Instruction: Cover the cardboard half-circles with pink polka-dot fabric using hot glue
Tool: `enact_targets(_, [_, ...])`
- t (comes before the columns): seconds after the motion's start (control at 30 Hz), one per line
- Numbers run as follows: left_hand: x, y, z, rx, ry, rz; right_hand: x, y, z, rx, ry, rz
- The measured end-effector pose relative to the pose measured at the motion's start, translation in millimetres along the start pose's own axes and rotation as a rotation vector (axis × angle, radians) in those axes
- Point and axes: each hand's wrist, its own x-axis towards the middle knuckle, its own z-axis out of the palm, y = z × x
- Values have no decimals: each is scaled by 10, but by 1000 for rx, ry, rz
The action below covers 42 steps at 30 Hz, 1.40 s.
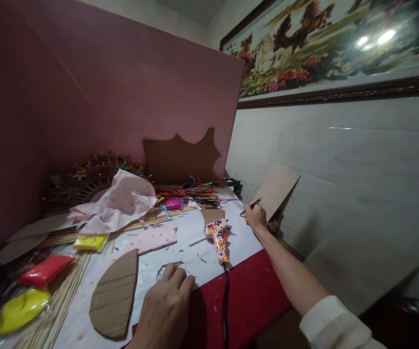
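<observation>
Red bench (246, 295), tiled wall (369, 160) at three o'clock, yellow-filled packet (23, 311) at eight; right grip (256, 218) pinches pen (256, 202), left grip (168, 300) I can't tell.

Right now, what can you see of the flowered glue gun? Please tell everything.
The glue gun looks like plastic, white with orange, purple and yellow flowers, with an orange trigger. It lies on its side on the white sheet, handle towards the camera. A black cord runs from the handle over the red surface. A thin grey rod shows at its left; whether it is joined is unclear. The left hand and right hand do not touch it.
</observation>
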Motion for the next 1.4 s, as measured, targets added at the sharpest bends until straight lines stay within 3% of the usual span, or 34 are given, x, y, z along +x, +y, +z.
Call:
enact_targets(0.47, [12, 2, -20, -22, -41, 8, -27, -58, -30, -62, 53, -88])
enact_targets(0.87, [-4, 0, -21, -30, -23, 26, -24, -11, -45, -7, 42, 65])
enact_targets(1.13, [12, 16, -38, -87, -47, -19, -32, -69, -104, 17, 182, 13])
enact_targets(1.27, [11, 8, -78, -360, 30, -111, -76, -118, -137, 81, 331, -47])
enact_targets(1.4, [37, -40, -166, -870, 91, -383, -153, -195, -137, 221, 434, -131])
